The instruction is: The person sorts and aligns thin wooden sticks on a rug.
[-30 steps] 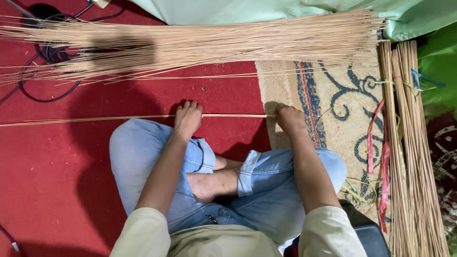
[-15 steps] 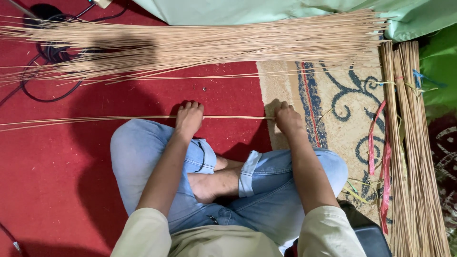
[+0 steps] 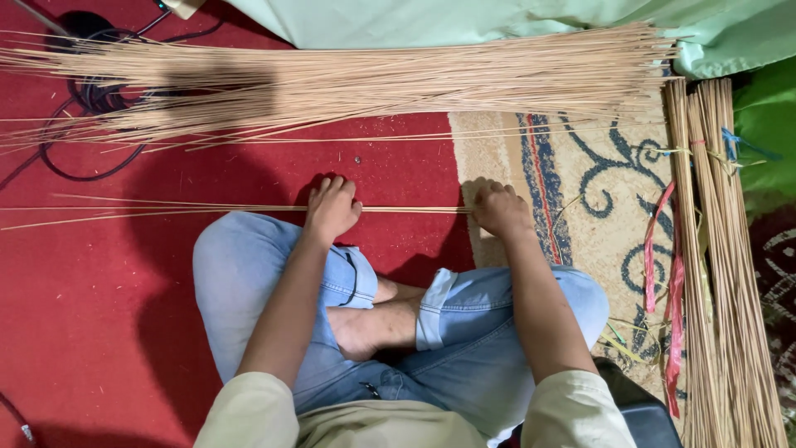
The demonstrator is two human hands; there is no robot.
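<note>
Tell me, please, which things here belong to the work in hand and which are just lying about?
In the work: left hand and right hand, both on the few thin sticks; big stick pile.

Lying about: tied bundles, black cable, pink ribbon, green cloth.

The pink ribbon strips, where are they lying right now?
In the head view, the pink ribbon strips lie at the right on the patterned rug, beside the tied stick bundle and right of the right hand.
</note>
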